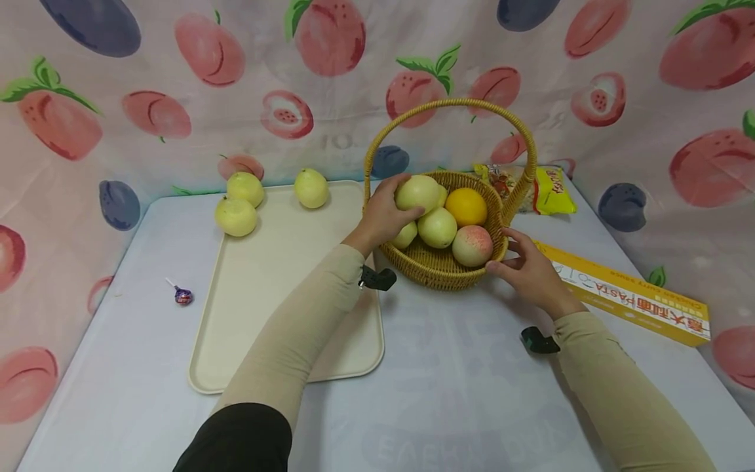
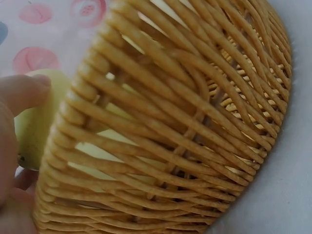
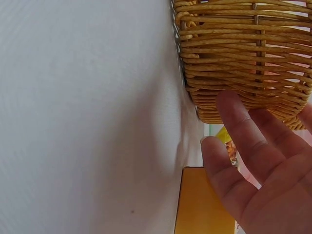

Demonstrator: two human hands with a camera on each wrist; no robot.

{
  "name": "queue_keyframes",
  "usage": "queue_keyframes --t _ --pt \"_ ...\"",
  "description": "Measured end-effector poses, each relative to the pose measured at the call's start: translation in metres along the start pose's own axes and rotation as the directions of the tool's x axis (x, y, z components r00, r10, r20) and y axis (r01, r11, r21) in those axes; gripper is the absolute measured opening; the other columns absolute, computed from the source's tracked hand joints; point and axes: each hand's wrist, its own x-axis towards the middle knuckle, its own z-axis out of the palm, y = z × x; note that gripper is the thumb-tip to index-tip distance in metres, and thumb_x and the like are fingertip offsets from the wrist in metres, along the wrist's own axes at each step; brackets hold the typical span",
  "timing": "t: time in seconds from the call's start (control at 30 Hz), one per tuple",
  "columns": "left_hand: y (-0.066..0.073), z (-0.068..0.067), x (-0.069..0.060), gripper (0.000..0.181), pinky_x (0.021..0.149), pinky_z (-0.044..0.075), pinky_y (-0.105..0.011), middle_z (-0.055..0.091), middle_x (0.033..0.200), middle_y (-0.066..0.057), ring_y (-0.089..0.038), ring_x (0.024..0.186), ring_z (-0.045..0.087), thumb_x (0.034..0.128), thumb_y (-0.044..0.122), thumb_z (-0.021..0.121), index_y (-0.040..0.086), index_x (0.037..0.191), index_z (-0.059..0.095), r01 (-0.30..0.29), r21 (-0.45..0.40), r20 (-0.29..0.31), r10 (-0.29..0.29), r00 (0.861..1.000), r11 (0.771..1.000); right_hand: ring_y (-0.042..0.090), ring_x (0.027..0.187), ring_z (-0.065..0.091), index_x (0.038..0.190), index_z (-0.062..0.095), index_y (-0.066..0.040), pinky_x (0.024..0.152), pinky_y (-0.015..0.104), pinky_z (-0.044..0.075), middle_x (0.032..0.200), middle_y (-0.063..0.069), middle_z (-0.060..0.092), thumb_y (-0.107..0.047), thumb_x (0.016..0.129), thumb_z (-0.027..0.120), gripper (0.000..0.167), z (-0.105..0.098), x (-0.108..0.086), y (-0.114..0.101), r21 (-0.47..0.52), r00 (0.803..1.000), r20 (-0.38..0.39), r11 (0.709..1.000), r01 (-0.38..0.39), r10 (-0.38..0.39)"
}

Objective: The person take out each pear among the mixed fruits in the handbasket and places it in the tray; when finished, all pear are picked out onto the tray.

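Note:
A wicker basket (image 1: 436, 278) with a tall arched handle holds several pale yellow-green pears (image 1: 437, 228), an orange (image 1: 466, 207) and a pink-and-cream peach (image 1: 472, 246). My left hand (image 1: 382, 213) grips one pear (image 1: 417, 194) at the top of the pile, by the basket's left rim. The left wrist view shows that pear (image 2: 36, 126) just beyond the woven wall (image 2: 161, 112). At the basket's right side, my right hand (image 1: 527, 272) touches the rim; in the right wrist view its fairly straight fingers (image 3: 246, 131) lie against the outer wall.
A cream tray (image 1: 283, 282) lies left, with two pears (image 1: 237, 213) at its far left corner and another pear (image 1: 310, 188) along its far edge. Farther left is a lollipop (image 1: 183, 296). A yellow pasta box (image 1: 631, 295) and snack packets (image 1: 551, 191) lie right of the basket.

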Motion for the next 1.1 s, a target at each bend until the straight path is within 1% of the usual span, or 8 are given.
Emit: queue_keyframes --t 0.07,0.27,0.4,0.57,0.67,0.8,0.93,1.1 --pt "-0.0006 0.0004 0.0005 0.072 0.104 0.042 -0.039 0.04 0.154 -0.008 -0.025 0.133 0.044 0.0934 0.029 0.073 0.014 0.154 0.037 0.008 0.013 0.006 -0.008 1.0 1.0 0.044 0.123 0.051 0.162 0.009 -0.017 0.098 0.06 0.045 0.159 0.027 0.025 -0.051 0.093 0.067 0.096 -0.0001 0.0 -0.0001 0.003 1.0 0.002 1.0 -0.003 0.003" --pt "-0.0017 0.001 0.0008 0.076 0.099 0.046 -0.041 0.044 0.151 -0.01 -0.026 0.126 0.052 0.0935 0.031 0.073 0.019 0.156 0.032 0.033 0.016 0.044 -0.034 0.998 0.999 0.045 0.124 0.05 0.162 0.009 -0.017 0.099 0.06 0.043 0.159 0.027 0.024 -0.052 0.093 0.067 0.097 -0.0009 0.0002 0.0014 0.004 1.0 0.009 1.0 -0.006 0.006" --pt "-0.0013 0.0009 0.0012 0.077 0.098 0.047 -0.042 0.044 0.151 -0.011 -0.027 0.125 0.052 0.0936 0.03 0.073 0.019 0.157 0.03 0.021 0.029 0.056 -0.022 0.998 0.999 0.045 0.124 0.05 0.162 0.009 -0.018 0.1 0.061 0.043 0.159 0.027 0.024 -0.052 0.093 0.067 0.097 -0.0012 0.0003 0.0012 0.009 1.0 0.013 1.0 -0.006 0.006" --pt "-0.0018 0.0019 0.0013 0.075 0.097 0.047 -0.041 0.042 0.151 -0.009 -0.026 0.127 0.05 0.0932 0.029 0.073 0.017 0.156 0.033 -0.006 0.047 0.039 0.004 0.999 0.999 0.044 0.125 0.05 0.162 0.009 -0.019 0.1 0.061 0.043 0.16 0.025 0.024 -0.053 0.092 0.068 0.098 -0.0017 0.0009 0.0008 0.012 1.0 0.014 1.0 -0.012 0.012" --pt "-0.0025 0.0035 0.0008 0.075 0.095 0.048 -0.041 0.041 0.15 -0.01 -0.026 0.126 0.049 0.0926 0.028 0.074 0.016 0.155 0.034 -0.035 0.058 0.033 0.033 0.999 0.998 0.044 0.125 0.05 0.162 0.009 -0.019 0.1 0.06 0.043 0.159 0.026 0.024 -0.052 0.092 0.067 0.097 -0.0017 0.001 0.0009 0.011 1.0 0.014 1.0 -0.009 0.009" --pt "-0.002 0.0051 -0.0019 0.076 0.092 0.049 -0.04 0.041 0.146 -0.013 -0.026 0.121 0.05 0.0903 0.027 0.075 0.011 0.152 0.034 -0.06 0.033 0.01 0.059 0.998 0.998 0.044 0.124 0.05 0.162 0.009 -0.018 0.099 0.06 0.044 0.159 0.027 0.024 -0.052 0.093 0.067 0.096 -0.0019 0.0007 0.0005 0.004 1.0 0.012 1.0 -0.003 0.003" --pt "-0.0022 0.0052 -0.0045 0.076 0.09 0.05 -0.039 0.042 0.141 -0.015 -0.026 0.117 0.051 0.0885 0.027 0.077 0.007 0.148 0.034 -0.07 0.006 -0.019 0.07 0.997 0.998 0.044 0.125 0.05 0.162 0.009 -0.018 0.099 0.06 0.044 0.159 0.027 0.024 -0.051 0.093 0.067 0.096 -0.0018 0.0006 0.0005 0.008 1.0 0.012 1.0 -0.002 0.001" --pt "-0.0022 0.0034 -0.0068 0.075 0.092 0.048 -0.039 0.04 0.141 -0.015 -0.026 0.118 0.049 0.0878 0.028 0.077 0.008 0.147 0.036 -0.078 0.008 -0.025 0.078 0.997 0.997 0.044 0.124 0.051 0.162 0.008 -0.018 0.098 0.06 0.044 0.159 0.026 0.024 -0.05 0.094 0.067 0.096 -0.0012 0.0011 0.0013 0.011 1.0 0.013 1.0 -0.005 0.005"
